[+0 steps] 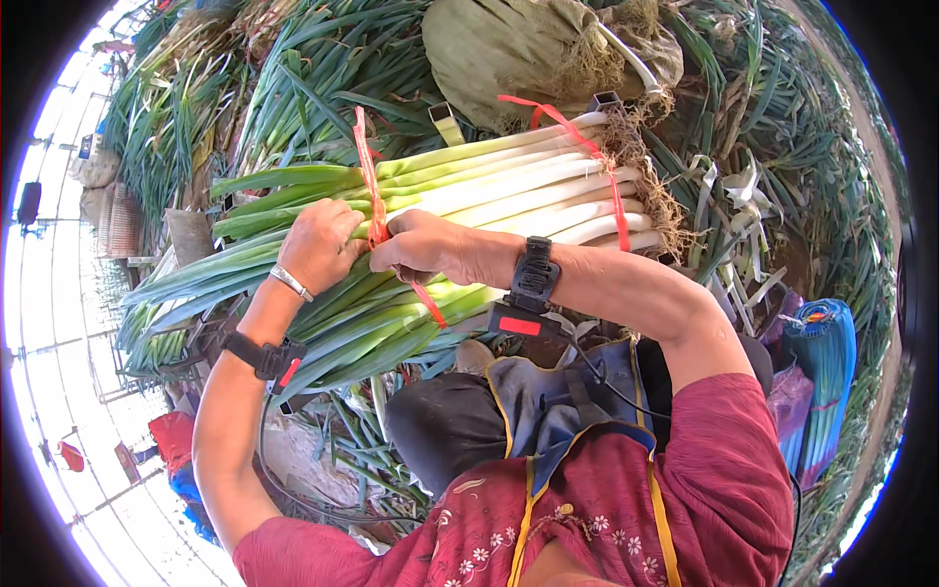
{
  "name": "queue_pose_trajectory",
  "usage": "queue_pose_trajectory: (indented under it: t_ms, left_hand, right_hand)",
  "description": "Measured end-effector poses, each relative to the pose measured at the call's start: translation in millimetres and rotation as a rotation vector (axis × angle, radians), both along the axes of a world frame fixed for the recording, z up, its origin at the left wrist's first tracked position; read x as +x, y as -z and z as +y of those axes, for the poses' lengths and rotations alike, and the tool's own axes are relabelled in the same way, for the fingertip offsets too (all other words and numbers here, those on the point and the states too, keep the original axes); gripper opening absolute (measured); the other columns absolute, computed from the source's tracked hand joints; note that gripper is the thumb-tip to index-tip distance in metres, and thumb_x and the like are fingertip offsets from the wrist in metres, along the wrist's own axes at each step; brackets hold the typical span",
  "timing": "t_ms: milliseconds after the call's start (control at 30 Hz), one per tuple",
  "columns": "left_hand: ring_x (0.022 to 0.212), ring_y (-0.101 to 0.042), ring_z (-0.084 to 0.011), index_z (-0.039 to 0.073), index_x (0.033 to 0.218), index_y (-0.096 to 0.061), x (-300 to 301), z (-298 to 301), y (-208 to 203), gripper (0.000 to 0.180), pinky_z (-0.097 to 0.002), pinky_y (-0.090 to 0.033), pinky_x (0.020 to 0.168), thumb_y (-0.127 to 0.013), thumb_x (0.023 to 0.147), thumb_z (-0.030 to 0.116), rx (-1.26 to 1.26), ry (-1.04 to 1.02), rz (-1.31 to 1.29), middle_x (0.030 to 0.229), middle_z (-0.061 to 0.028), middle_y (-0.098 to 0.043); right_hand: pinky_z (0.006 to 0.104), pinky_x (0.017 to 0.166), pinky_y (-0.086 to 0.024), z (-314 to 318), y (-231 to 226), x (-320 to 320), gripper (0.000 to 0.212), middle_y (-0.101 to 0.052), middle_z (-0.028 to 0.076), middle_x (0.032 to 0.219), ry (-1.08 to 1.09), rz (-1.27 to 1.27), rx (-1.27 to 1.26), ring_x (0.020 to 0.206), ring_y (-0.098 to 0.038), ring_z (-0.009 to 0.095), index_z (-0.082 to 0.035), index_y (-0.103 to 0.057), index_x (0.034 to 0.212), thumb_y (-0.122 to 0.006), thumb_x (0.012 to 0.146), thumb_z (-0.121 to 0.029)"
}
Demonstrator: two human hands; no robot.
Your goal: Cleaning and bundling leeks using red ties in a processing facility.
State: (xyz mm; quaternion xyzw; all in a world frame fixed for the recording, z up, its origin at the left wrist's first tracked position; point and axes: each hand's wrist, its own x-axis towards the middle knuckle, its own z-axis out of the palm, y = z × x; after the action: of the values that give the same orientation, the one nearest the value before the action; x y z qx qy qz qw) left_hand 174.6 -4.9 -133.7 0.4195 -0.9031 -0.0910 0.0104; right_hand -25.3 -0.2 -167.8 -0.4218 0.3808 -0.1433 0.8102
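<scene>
A bundle of long green onions (489,191) lies across in front of me, white stalks and roots to the right, green leaves to the left. A red plastic strap (367,161) crosses it where white turns green. Both of my hands meet at this strap over the bundle. My left hand (321,243) is closed at its left side, with fingers curled on the strap. My right hand (423,245) pinches the strap from the right. The fingertips partly hide the strap between them. A second red strap (618,201) runs around the white root end.
Heaps of green onions (323,59) lie at the back and right. A stuffed greenish sack (509,49) stands behind the bundle, with one loose onion on it. Metal tube ends (446,125) rise beside the bundle. At right is a blue-wrapped bundle (824,382).
</scene>
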Motion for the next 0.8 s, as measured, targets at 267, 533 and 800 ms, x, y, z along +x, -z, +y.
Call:
queue_pose_trajectory:
  t_ms: [267, 533, 800]
  left_hand:
    - [0.089, -0.056, -0.0311, 0.004, 0.093, -0.063, -1, 0, -1, 0.030, -0.0431, -0.045, 0.078, -0.074, 0.072, 0.022, -0.034, -0.019, -0.010, 0.089, -0.0111, -0.058]
    - [0.083, -0.061, -0.0265, 0.008, 0.099, -0.066, -74, -20, -40, 0.022, -0.0387, -0.044, 0.073, -0.058, 0.078, 0.009, -0.212, 0.166, -0.233, 0.087, -0.0066, -0.062]
    - [0.094, -0.063, -0.0297, 0.012, 0.108, -0.065, -227, -57, 48, 0.028, -0.0415, -0.051, 0.080, -0.063, 0.084, 0.027, 0.055, 0.174, 0.034, 0.102, -0.0101, -0.063]
  right_hand:
    - [0.0300, 0.054, -0.046, -6, 10, -33, 0.025, -0.063, 0.009, 0.075, -0.129, 0.176, -0.192, 0.061, -0.059, 0.015, 0.000, -0.063, 0.091, -0.066, 0.076, -0.019]
    - [0.0430, 0.061, -0.051, -57, 35, -235, 0.021, -0.065, 0.017, 0.074, 0.099, 1.018, -1.041, 0.067, -0.065, 0.033, -0.010, -0.069, 0.090, -0.056, 0.077, -0.020]
    - [0.0422, 0.073, -0.051, -40, 38, -238, 0.028, -0.068, 0.016, 0.091, -0.028, 1.242, -0.854, 0.089, -0.065, 0.035, -0.001, -0.063, 0.088, -0.064, 0.074, -0.025]
